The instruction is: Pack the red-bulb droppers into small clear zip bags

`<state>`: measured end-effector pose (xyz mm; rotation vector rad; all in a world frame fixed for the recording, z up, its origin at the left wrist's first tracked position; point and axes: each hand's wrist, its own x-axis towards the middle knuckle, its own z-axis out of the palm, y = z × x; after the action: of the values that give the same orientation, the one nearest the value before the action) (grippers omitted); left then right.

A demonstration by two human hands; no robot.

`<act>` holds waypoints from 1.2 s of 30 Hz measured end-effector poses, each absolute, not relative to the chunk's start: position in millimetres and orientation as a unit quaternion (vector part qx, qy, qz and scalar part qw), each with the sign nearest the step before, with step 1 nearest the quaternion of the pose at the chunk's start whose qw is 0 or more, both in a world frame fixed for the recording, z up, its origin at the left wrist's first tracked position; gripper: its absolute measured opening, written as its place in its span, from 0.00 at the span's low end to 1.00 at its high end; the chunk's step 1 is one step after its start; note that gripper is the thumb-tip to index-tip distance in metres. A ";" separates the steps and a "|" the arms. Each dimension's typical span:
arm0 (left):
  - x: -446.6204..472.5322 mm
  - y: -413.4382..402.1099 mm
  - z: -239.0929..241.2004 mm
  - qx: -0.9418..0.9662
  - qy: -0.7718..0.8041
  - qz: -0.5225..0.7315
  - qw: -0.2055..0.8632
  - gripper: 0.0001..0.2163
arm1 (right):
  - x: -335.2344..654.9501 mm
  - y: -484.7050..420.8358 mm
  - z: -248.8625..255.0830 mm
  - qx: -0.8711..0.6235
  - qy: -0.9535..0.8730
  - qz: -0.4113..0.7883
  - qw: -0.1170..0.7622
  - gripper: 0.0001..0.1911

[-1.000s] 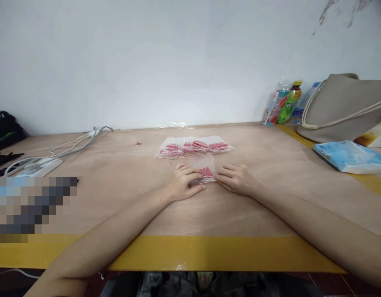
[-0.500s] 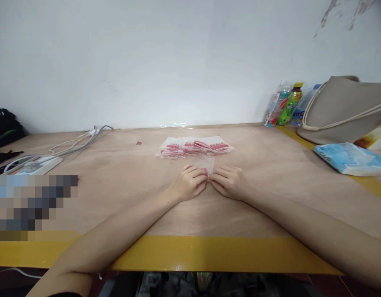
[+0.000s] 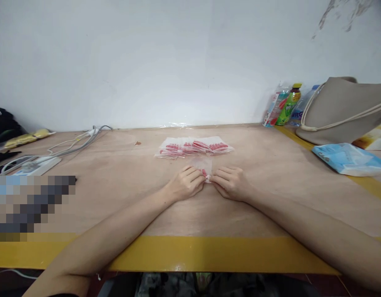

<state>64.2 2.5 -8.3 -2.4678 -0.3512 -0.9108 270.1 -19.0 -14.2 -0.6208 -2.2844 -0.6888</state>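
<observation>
Both my hands rest on the table at the near edge of a small clear plastic bag point(image 3: 205, 164), which lies flat and shows a bit of red. My left hand point(image 3: 188, 182) pinches its near left corner with thumb and fingertips. At the near right corner my right hand point(image 3: 230, 182) has its fingers closed in the same way. Just beyond them, an overlapping row of small clear plastic bags point(image 3: 193, 146) with red on them or in them spreads across the table. The fingertips partly hide the bag's near edge.
Bottles point(image 3: 289, 105), a grey bag point(image 3: 341, 107) with cords and a blue-white packet point(image 3: 348, 159) stand or lie at the right. On the left are cables on a white power strip point(image 3: 38, 166), a yellow packet point(image 3: 29, 139) and a blurred-out patch. A wall bounds the table point(image 3: 116, 165) behind.
My left hand has shifted slightly left, and more of the bag's near edge shows between the hands. A yellow packet now appears at the far left.
</observation>
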 end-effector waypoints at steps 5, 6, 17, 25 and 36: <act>53.6 1.7 -4.5 -0.894 -0.126 -0.344 0.259 0.03 | 277.9 -17.6 -15.9 -0.247 -0.873 -0.243 0.344 0.07; 51.2 1.4 -3.4 -0.894 -0.126 -0.343 0.260 0.03 | 279.9 -17.1 -16.0 -0.249 -0.873 -0.238 0.345 0.07; 30.1 3.6 -0.8 -0.895 -0.161 -0.310 0.277 0.07 | 296.9 -14.8 -15.2 -0.264 -0.873 -0.223 0.345 0.08; 30.7 4.4 -4.1 -0.905 -0.168 -0.304 0.247 0.08 | 295.8 -13.4 -14.2 -0.259 -0.875 -0.228 0.341 0.08; 37.9 -0.2 -3.6 -0.927 -0.153 -0.277 0.201 0.07 | 289.4 -13.3 -13.1 -0.286 -0.878 -0.226 0.311 0.07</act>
<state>37.9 -0.2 -3.6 -2.5892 -0.4283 -0.7741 289.4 -13.3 -13.1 -0.7542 -2.3167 -0.5960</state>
